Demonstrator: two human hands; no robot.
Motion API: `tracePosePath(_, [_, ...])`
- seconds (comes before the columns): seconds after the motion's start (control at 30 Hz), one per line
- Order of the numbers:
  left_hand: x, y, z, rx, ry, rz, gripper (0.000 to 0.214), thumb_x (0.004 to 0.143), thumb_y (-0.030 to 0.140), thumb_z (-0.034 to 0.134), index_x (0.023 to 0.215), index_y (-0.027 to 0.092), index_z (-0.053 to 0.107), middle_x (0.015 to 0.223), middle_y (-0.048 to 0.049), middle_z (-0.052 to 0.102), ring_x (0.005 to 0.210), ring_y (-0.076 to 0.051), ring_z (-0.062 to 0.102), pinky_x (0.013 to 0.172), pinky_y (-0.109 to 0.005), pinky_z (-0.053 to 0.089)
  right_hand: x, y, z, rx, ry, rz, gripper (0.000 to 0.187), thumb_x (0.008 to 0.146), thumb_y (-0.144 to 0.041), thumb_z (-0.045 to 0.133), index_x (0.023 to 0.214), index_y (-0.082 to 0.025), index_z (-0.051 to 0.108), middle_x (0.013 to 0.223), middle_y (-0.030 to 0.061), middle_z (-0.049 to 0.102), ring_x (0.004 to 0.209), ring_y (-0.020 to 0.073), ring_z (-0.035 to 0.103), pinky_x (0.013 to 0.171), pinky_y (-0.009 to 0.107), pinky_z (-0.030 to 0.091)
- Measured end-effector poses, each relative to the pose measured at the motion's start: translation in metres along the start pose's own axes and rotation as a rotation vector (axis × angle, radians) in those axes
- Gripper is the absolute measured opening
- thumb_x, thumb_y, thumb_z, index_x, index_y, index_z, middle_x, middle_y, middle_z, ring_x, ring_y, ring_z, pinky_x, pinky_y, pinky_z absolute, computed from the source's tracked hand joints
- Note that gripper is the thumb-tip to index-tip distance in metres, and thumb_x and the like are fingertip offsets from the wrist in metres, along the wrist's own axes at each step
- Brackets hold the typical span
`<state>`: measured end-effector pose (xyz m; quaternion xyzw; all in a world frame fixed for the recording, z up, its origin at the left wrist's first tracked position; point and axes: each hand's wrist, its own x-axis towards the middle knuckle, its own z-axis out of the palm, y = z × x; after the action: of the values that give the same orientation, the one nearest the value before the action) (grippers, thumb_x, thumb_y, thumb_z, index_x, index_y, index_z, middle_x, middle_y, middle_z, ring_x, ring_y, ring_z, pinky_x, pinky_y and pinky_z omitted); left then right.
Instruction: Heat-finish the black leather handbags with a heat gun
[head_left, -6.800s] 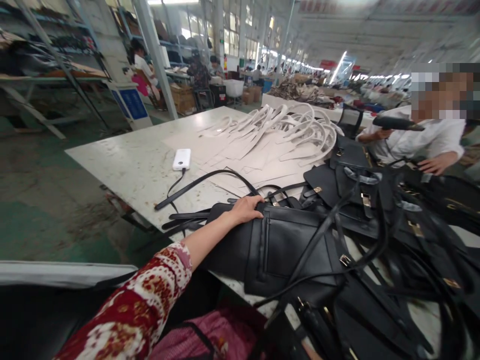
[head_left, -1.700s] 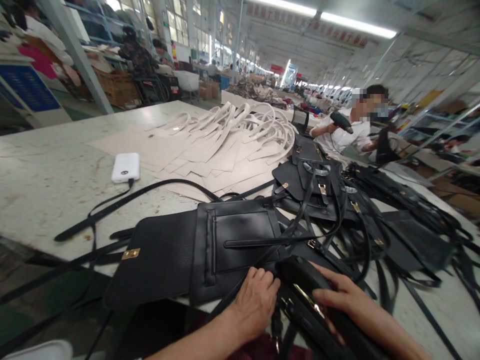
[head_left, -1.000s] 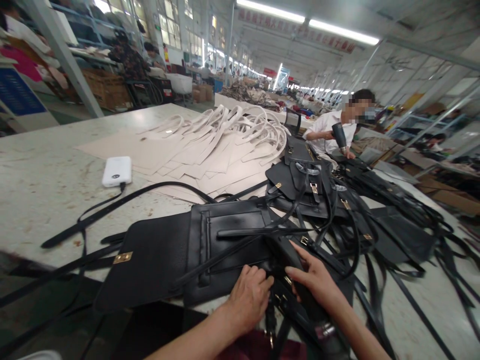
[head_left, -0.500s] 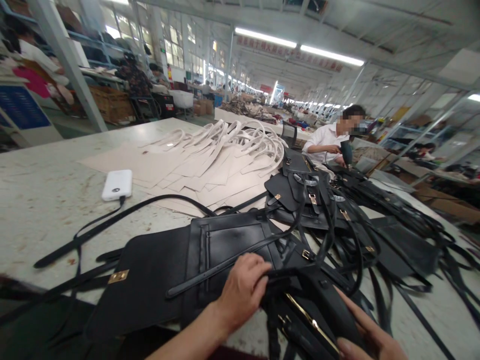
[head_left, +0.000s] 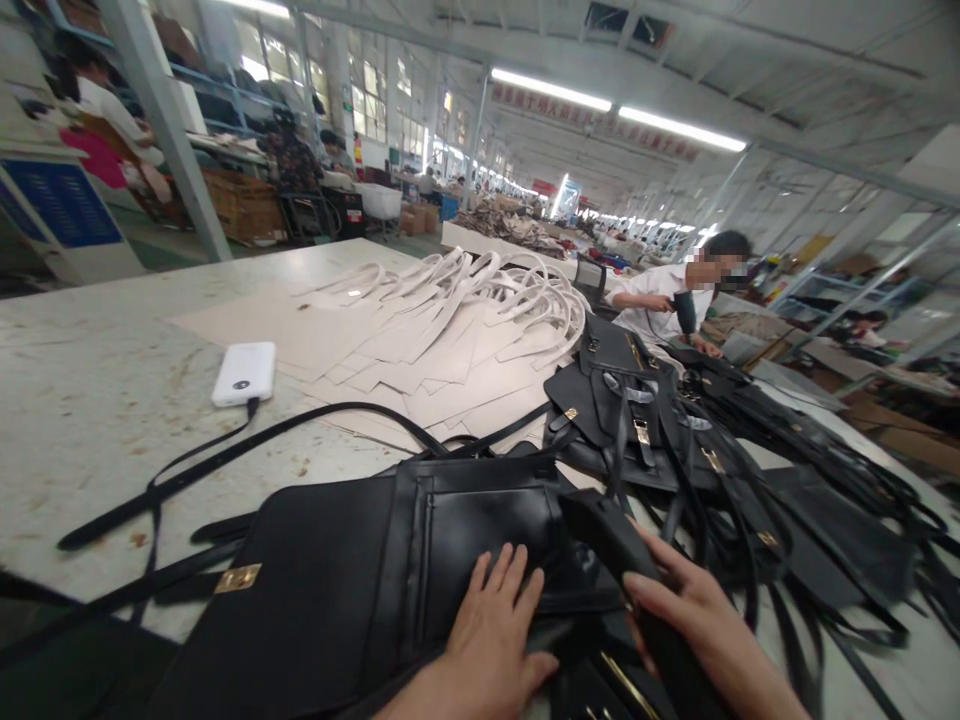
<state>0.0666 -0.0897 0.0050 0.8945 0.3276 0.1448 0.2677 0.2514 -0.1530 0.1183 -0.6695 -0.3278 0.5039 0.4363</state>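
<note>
A black leather bag (head_left: pixel 319 580) lies on the table with its flap spread to the left and a gold clasp (head_left: pixel 238 578) near the flap's edge. My left hand (head_left: pixel 499 625) rests flat on the bag's body, fingers spread. At the right, my right hand (head_left: pixel 694 600) is closed around a long, thick black object (head_left: pixel 611 545) held above the bag's right end; its exact kind is unclear. Under it, gold-trimmed black leather (head_left: pixel 628 685) shows at the bottom, partly hidden by my hands. A black strap (head_left: pixel 300 425) arcs behind the bag.
Several black bags (head_left: pixel 637 420) with straps and buckles are heaped to the right. Beige pieces with looped handles (head_left: pixel 450 330) cover the table's middle. A white power bank (head_left: pixel 245 373) with a cable lies left. Across the table, a co-worker (head_left: pixel 667 300) holds a dark blower (head_left: pixel 684 312).
My left hand has opened from its closed grip and now lies flat on the bag. The strap across the bag's body is gone from there. My right hand has moved up and left with the black object.
</note>
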Motion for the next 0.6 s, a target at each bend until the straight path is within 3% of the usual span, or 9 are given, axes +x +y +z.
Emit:
tracePosePath(0.07, [0.025, -0.007, -0.022, -0.034, 0.061, -0.014, 0.039, 0.083, 0.041, 0.037, 0.116, 0.024, 0.046, 0.120, -0.0068, 0.049, 0.112, -0.022, 0.041, 0.098, -0.040, 0.026, 0.023, 0.008, 0.007, 0.032, -0.018, -0.020, 0.074, 0.069, -0.033, 0.063, 0.130, -0.014, 0.025, 0.042, -0.0054, 0.057, 0.032, 0.0113, 0.048, 0.032, 0.020, 0.040])
tracePosePath(0.17, [0.080, -0.025, -0.050, -0.006, 0.159, -0.089, 0.032, 0.081, 0.024, 0.040, 0.111, 0.020, 0.050, 0.113, -0.0066, 0.051, 0.107, -0.019, 0.044, 0.095, -0.034, 0.030, 0.043, 0.017, 0.013, 0.061, 0.008, -0.048, 0.076, 0.068, -0.033, 0.064, 0.129, -0.012, 0.024, 0.041, -0.0058, 0.056, 0.031, 0.0117, 0.048, 0.032, 0.020, 0.041])
tracePosePath(0.3, [0.141, -0.049, -0.057, -0.008, 0.068, -0.178, 0.029, 0.071, 0.022, 0.050, 0.098, 0.020, 0.057, 0.101, -0.0075, 0.057, 0.097, -0.024, 0.050, 0.083, -0.039, 0.038, 0.048, 0.024, 0.013, 0.079, -0.008, -0.067, 0.081, 0.068, -0.036, 0.065, 0.131, -0.013, 0.019, 0.043, -0.0046, 0.058, 0.032, 0.0132, 0.049, 0.031, 0.021, 0.041])
tracePosePath(0.4, [0.163, -0.061, -0.050, -0.060, -0.003, -0.176, 0.019, 0.067, 0.027, 0.053, 0.081, 0.021, 0.063, 0.085, -0.0055, 0.062, 0.085, -0.025, 0.055, 0.071, -0.035, 0.042, 0.050, 0.033, 0.012, 0.127, 0.023, -0.095, 0.085, 0.063, -0.036, 0.069, 0.129, -0.012, 0.022, 0.050, -0.0028, 0.061, 0.036, 0.0133, 0.051, 0.036, 0.021, 0.043])
tracePosePath(0.47, [0.169, -0.067, -0.046, -0.108, -0.045, -0.158, 0.015, 0.067, 0.028, 0.052, 0.073, 0.022, 0.065, 0.077, -0.0032, 0.063, 0.080, -0.022, 0.056, 0.067, -0.031, 0.041, 0.053, 0.040, 0.010, 0.183, 0.073, -0.139, 0.082, 0.058, -0.036, 0.072, 0.125, -0.012, 0.032, 0.061, 0.0009, 0.066, 0.045, 0.0147, 0.056, 0.045, 0.022, 0.046])
tracePosePath(0.6, [0.175, -0.074, -0.044, -0.242, -0.110, -0.117, 0.020, 0.066, 0.029, 0.051, 0.079, 0.023, 0.066, 0.077, 0.0010, 0.064, 0.074, -0.016, 0.056, 0.060, -0.023, 0.039, 0.059, 0.048, 0.004, 0.198, 0.153, -0.145, 0.073, 0.053, -0.034, 0.076, 0.117, -0.016, 0.046, 0.071, 0.0024, 0.068, 0.048, 0.0138, 0.056, 0.044, 0.020, 0.044])
